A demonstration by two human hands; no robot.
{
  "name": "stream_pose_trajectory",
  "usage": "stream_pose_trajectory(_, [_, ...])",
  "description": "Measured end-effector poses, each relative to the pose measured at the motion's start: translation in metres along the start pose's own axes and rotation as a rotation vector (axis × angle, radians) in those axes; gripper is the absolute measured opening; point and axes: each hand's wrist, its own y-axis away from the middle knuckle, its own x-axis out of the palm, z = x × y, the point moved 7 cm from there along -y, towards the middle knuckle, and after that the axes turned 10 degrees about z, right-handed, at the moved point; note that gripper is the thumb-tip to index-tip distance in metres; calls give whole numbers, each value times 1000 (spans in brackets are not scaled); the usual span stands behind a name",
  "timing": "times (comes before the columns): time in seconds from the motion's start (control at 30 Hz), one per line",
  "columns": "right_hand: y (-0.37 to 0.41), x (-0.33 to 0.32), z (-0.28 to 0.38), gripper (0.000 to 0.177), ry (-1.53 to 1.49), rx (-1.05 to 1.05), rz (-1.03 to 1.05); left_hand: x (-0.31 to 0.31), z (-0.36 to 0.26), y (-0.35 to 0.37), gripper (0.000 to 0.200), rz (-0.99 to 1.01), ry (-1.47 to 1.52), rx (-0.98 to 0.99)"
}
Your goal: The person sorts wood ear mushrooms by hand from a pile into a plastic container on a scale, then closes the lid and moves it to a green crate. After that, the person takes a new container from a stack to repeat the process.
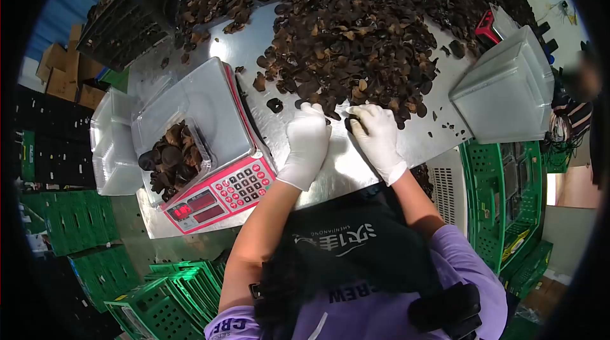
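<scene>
Across the metal table (260, 32), curled, dark brown fungus pieces (349, 44), loosely heaped.

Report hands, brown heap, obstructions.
White-gloved left hand curled, white-gloved right hand beside it; grips unclear. Dark-brown, curled pieces heaped ahead. Red-framed keypad scale off left, likely clear.

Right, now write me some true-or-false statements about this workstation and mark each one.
1. The left hand and right hand are both gloved. True.
2. The scale stands on the right hand's side. False: it stands on the left hand's side.
3. The dark pile lies beyond the hands. True.
4. The apron is white. False: it is dark.
5. The sleeves are purple. True.
6. The dark pile covers the whole table. False: bare surface shows between the hands.
</scene>
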Motion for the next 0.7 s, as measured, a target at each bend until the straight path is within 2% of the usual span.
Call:
stream_pose_trajectory(0.1, [-15, 22, 8, 28, 76, -33, 140, 3, -5, 4, 20, -56, -214, -25])
stream_pose_trajectory(0.13, [-17, 31, 8, 29, 124, -14, 204, -7, -9, 9, 16, -137, -40, 19])
stream_pose_trajectory(0.17, [-17, 36, 7, 29, 135, -75, 183, -16, -8, 15, 11, -222, 119, 52])
stream_pose_trajectory(0.23, [-25, 43, 12, 15, 197, -48, 193, 25, -6, 16, 11, -19, -315, -105])
stream_pose_trajectory(0.27, [-26, 40, 14, 10, 161, -55, 175, 28, -6, 17, 13, -50, -241, -88])
stream_pose_trajectory(0.37, [-24, 29, 17, 13, 110, -71, 72, 29, 5, 21, 22, -79, 130, -84])
stream_pose_trajectory(0.4, [-24, 24, 18, 13, 78, -77, 42, 8, 10, 25, 20, 24, 259, -239])
stream_pose_trajectory(0.43, [-24, 20, 20, 14, 47, -79, 15, -16, 14, 29, 20, 12, 257, -248])
stream_pose_trajectory(0.5, [-28, 5, 28, 15, -57, -52, 1, -69, 13, 41, 14, -177, 235, -21])
stream_pose_trajectory(0.57, [-30, 11, 23, 17, -651, 147, 107, -112, 40, 59, 16, -163, 404, -75])
stream_pose_trajectory(0.6, [-32, 17, 24, 20, -730, 203, 193, -136, 60, 70, 18, -180, 496, -90])
stream_pose_trajectory(0.63, [-36, 14, 31, 20, -727, 197, 191, -160, 81, 85, 22, -347, 504, -101])
stream_pose_trajectory(0.67, [-40, 21, 45, 21, -984, 264, 282, -183, 105, 100, 23, -464, 499, -128])
stream_pose_trajectory(0.7, [-43, 26, 62, 22, -1241, 331, 374, -197, 130, 116, 25, -541, 544, -262])
